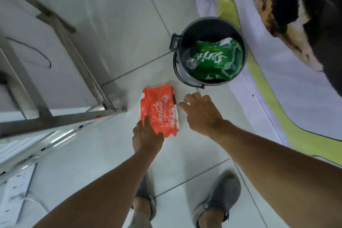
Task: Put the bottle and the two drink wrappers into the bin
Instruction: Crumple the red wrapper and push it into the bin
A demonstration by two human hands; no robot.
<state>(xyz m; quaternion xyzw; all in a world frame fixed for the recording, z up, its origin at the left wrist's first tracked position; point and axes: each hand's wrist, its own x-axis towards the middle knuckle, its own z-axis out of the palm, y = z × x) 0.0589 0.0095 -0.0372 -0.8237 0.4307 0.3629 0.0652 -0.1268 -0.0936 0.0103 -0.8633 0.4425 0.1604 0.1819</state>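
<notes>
A round dark bin [242, 29] stands on the white tiled floor. Inside it lie a green Sprite wrapper [218, 61] and a clear bottle [191, 63], its cap end towards me. A red Coca-Cola wrapper [159, 107] lies flat on the floor just in front and left of the bin. My left hand [146, 137] rests at the wrapper's near edge, fingers stretched over it, holding nothing. My right hand [201, 111] hovers just right of the wrapper, fingers apart and empty.
A metal table leg and frame [77, 61] stand to the left, its foot close to the red wrapper. A white and yellow-green banner [277, 107] lies on the floor to the right with a dark furry thing [305, 15] on it. My grey shoes [218, 198] are below.
</notes>
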